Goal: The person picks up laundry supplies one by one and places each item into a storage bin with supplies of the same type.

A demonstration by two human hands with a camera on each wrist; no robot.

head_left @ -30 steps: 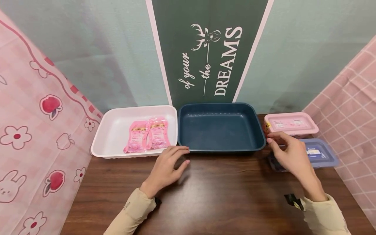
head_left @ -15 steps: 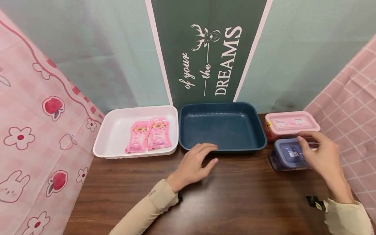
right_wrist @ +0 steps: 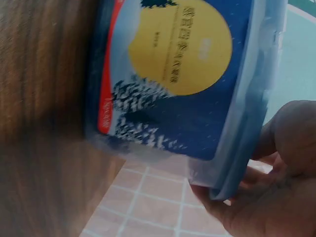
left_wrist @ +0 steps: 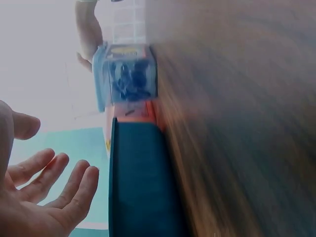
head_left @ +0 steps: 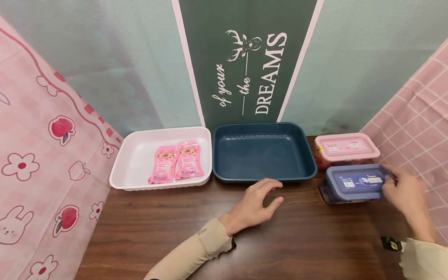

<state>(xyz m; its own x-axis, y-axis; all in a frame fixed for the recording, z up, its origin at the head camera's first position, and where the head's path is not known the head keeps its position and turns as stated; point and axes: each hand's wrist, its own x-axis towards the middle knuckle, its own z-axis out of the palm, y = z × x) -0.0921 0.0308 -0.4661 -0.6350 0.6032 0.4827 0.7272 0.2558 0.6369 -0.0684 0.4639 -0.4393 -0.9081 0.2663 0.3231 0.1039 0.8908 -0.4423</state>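
My right hand is at the right end of a clear plastic box with a blue lid; thumb and fingers curl round the lid's edge. In the right wrist view the box shows a dark blue label with a yellow circle, and the fingers reach under the lid's rim. Dark blue pieces show through the box's wall in the left wrist view. My left hand, fingers loosely bent and holding nothing, hovers before the front edge of a dark blue tray.
Behind the blue-lidded box stands a similar box with a pink lid. Left of the dark blue tray is a white tray holding two pink pouches. Curtains hang at the back and both sides of the wooden table.
My right hand has moved right from the left ends of the boxes, across the blue lid to its right end. My left hand has slid right along the trays' front edge.
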